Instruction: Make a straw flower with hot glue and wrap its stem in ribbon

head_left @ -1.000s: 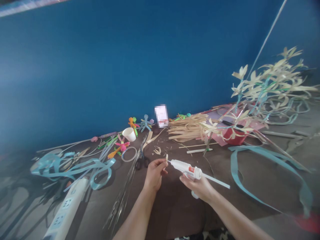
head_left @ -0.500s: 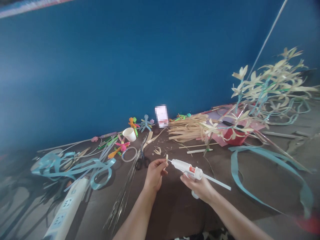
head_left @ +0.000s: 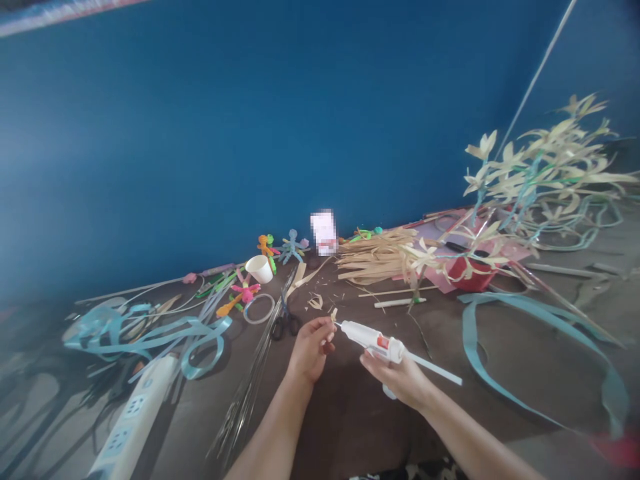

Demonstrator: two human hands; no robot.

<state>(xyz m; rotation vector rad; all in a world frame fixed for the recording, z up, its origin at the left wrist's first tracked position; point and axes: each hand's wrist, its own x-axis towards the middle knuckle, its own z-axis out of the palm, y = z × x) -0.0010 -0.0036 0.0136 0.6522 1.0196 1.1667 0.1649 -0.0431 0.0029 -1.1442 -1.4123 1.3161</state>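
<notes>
Your left hand (head_left: 311,350), lower centre of the frame, is closed in a fingertip pinch on a small pale piece (head_left: 334,313). Your right hand (head_left: 400,379), lower right of centre, is wrapped around a white glue gun (head_left: 364,335), its nozzle directed left at the piece. Scissors (head_left: 286,325) lie on the brown counter (head_left: 357,427), just left of your left hand.

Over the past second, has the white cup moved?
No: the white cup stays beyond the scissors and to their left, with no visible shift against them in any direction.
</notes>
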